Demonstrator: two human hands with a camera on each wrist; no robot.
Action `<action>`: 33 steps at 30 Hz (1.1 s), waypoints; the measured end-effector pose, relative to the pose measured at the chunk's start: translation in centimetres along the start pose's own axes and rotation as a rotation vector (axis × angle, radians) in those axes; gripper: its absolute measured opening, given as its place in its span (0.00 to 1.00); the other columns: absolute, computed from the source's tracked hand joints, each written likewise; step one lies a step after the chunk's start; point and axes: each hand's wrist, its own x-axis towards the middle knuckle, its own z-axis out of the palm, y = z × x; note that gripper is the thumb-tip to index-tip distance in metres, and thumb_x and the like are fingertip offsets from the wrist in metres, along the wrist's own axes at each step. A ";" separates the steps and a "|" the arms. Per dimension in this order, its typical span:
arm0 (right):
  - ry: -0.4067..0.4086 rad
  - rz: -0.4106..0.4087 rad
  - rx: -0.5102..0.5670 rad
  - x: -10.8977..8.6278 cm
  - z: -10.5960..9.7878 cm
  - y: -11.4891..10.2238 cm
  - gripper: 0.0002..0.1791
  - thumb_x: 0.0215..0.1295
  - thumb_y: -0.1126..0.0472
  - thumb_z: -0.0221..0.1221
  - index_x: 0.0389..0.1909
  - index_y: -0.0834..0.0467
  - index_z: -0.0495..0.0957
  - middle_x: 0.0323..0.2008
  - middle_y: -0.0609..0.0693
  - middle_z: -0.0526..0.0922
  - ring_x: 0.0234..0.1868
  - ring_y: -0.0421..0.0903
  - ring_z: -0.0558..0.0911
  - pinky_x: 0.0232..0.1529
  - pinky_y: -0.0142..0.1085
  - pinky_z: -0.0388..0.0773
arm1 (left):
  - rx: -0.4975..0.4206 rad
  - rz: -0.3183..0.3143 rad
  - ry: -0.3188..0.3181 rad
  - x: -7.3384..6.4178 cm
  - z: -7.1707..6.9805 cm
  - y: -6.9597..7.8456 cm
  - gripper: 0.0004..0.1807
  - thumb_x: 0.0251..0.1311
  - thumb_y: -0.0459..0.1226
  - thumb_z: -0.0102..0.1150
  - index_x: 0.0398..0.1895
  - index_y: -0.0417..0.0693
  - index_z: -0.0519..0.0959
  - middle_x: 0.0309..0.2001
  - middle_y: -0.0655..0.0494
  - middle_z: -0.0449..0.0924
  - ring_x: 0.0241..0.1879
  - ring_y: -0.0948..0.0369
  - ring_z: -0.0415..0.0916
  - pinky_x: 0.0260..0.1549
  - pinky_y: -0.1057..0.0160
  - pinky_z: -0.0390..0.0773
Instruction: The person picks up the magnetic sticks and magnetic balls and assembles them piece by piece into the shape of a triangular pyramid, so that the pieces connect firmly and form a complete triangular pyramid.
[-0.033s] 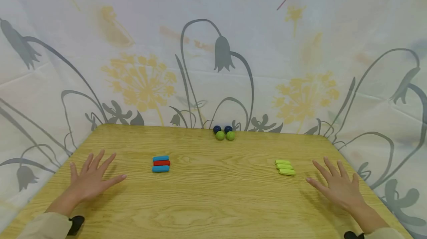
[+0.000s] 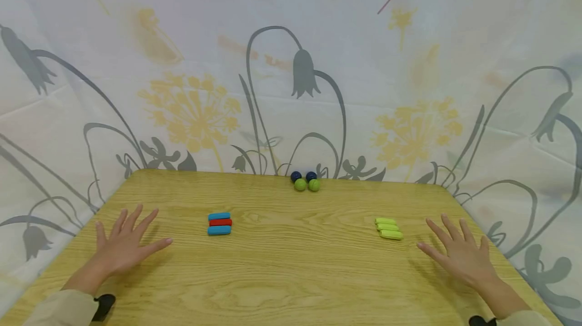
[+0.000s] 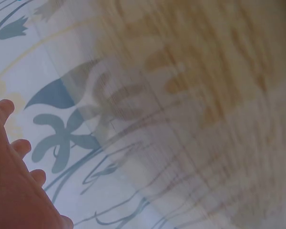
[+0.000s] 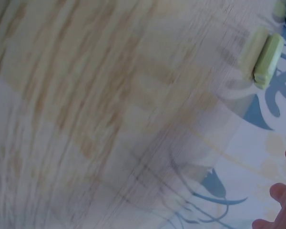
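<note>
My left hand [image 2: 120, 250] is held with fingers spread at the left of the wooden table and touches no object. To its right lie two blue sticks [image 2: 219, 230] with a red stick [image 2: 220, 222] between them, like modelling clay. My right hand [image 2: 466, 260], also spread and holding nothing, is at the right side. Just left of it lie three yellow-green sticks [image 2: 390, 235] side by side; one stick [image 4: 268, 61] shows in the right wrist view. Only part of the left hand [image 3: 16, 186] appears in the left wrist view, with none of the sticks.
At the table's far edge, two dark blue balls [image 2: 296, 177] sit behind two green balls [image 2: 313, 185]. The wooden table [image 2: 291, 265] ends at a flower-printed cloth [image 2: 291, 129] that hangs behind and along both sides. Dark bands [image 2: 104, 307] sit at both wrists.
</note>
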 end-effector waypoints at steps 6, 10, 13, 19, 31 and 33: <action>0.002 0.002 0.004 0.0 0.0 -0.1 0.43 0.65 0.35 0.47 0.73 0.51 0.46 0.70 0.65 0.41 0.65 0.73 0.36 0.47 0.76 0.29 | -0.002 0.001 -0.001 0.1 0.1 -0.1 0.48 0.58 0.65 0.46 0.73 0.44 0.48 0.70 0.32 0.35 0.65 0.32 0.28 0.46 0.30 0.13; 0.004 -0.002 0.005 0.0 -0.1 -0.1 0.42 0.65 0.35 0.47 0.73 0.51 0.46 0.70 0.66 0.42 0.65 0.74 0.36 0.47 0.77 0.30 | -0.004 0.003 0.003 0.2 0.2 0.0 0.48 0.58 0.65 0.46 0.73 0.44 0.48 0.70 0.32 0.35 0.65 0.32 0.27 0.46 0.30 0.13; 0.003 -0.005 0.007 0.0 -0.1 -0.2 0.42 0.65 0.35 0.47 0.73 0.51 0.46 0.70 0.66 0.41 0.65 0.74 0.36 0.47 0.77 0.30 | -0.009 0.005 0.005 0.2 0.2 0.2 0.49 0.58 0.65 0.47 0.73 0.44 0.49 0.70 0.32 0.36 0.65 0.32 0.28 0.47 0.29 0.14; 0.006 -0.013 0.007 0.0 -0.2 -0.4 0.42 0.65 0.36 0.47 0.73 0.52 0.47 0.69 0.67 0.43 0.65 0.75 0.38 0.47 0.76 0.34 | -0.021 0.014 0.024 0.3 0.1 0.8 0.49 0.58 0.64 0.47 0.73 0.44 0.48 0.70 0.32 0.36 0.65 0.31 0.29 0.47 0.29 0.15; 0.012 -0.065 0.090 0.3 0.4 -1.9 0.40 0.65 0.41 0.51 0.70 0.59 0.53 0.66 0.72 0.51 0.59 0.82 0.49 0.42 0.76 0.52 | -0.173 0.013 0.141 1.3 0.8 3.3 0.49 0.58 0.60 0.53 0.72 0.41 0.48 0.67 0.29 0.42 0.63 0.29 0.37 0.50 0.24 0.31; 0.016 -0.072 0.118 0.4 0.4 -2.2 0.41 0.64 0.41 0.53 0.70 0.59 0.53 0.66 0.72 0.52 0.59 0.81 0.49 0.42 0.76 0.51 | -0.196 0.039 0.181 1.6 0.8 4.0 0.49 0.57 0.58 0.56 0.72 0.40 0.48 0.67 0.28 0.45 0.63 0.30 0.40 0.50 0.25 0.37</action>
